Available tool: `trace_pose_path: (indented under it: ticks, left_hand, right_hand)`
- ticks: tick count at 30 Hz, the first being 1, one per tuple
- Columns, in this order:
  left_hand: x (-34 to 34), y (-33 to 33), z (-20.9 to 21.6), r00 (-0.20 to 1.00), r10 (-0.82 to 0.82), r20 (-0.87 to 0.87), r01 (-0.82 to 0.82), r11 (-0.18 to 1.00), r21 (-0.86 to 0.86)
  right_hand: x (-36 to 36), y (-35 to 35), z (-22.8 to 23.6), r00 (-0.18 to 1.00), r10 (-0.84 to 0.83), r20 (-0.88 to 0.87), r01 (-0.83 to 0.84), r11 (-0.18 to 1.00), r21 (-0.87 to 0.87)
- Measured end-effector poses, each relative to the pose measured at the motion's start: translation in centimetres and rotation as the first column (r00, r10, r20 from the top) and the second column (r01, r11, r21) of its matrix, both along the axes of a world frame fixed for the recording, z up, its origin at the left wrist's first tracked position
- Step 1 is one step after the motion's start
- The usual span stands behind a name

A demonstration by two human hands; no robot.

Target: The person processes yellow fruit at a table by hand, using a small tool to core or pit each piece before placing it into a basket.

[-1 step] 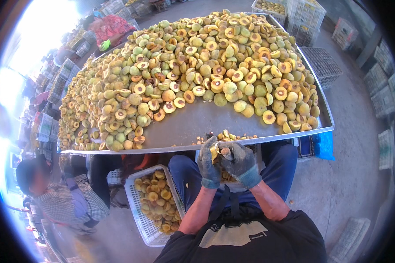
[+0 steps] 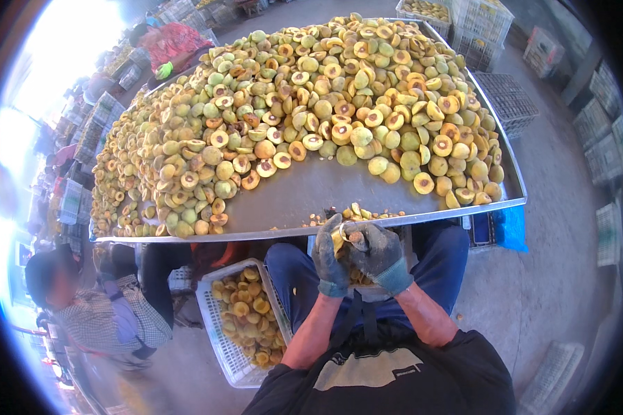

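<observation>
Just below the near edge of the metal tray, both my hands work close together in dark grey gloves. My left hand [image 2: 330,259] is closed around a yellow stone-fruit half, apparently a peach half [image 2: 337,239]. A small pitting tool with a metal ring [image 2: 342,230] and a brown handle end [image 2: 356,238] sits in the grip of my right hand [image 2: 381,257]. Its ring is against or right beside the fruit; exact contact is hard to tell. Under my hands, between my knees, is a partly hidden container [image 2: 374,296] with fruit pieces.
A large heap of halved fruit [image 2: 311,104] covers much of the metal tray [image 2: 291,204]. Scraps and pits [image 2: 358,213] lie at its near edge. A white crate [image 2: 232,366] of fruit halves stands left of my legs. Co-workers sit at left [image 2: 118,315] and far left [image 2: 176,45].
</observation>
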State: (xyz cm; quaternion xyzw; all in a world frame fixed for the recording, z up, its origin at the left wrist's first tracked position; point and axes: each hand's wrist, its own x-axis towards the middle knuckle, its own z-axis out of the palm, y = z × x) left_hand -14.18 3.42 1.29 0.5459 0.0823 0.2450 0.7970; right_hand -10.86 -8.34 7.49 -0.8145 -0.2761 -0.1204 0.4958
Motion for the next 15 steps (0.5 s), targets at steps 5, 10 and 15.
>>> trace_pose_path:
  ticks: [5,10,15]
  left_hand:
    - [-0.5,-1.2,-0.5,0.991,0.097,-0.095,-0.074,0.972,0.222]
    - [-0.7,-2.4,0.7,0.992,0.046,-0.114,-0.063,0.986,-0.155]
    - [0.8,-2.3,1.5,0.966,-0.098,-0.241,-0.115,0.67,-0.733]
  right_hand:
    - [1.0,-1.2,-1.6,0.996,0.083,0.017,-0.082,0.994,-0.076]
    - [1.7,-1.3,-3.2,0.992,0.098,0.084,-0.095,0.994,-0.045]
    - [0.9,-0.9,-3.9,0.992,0.107,0.069,-0.107,0.994,0.002]
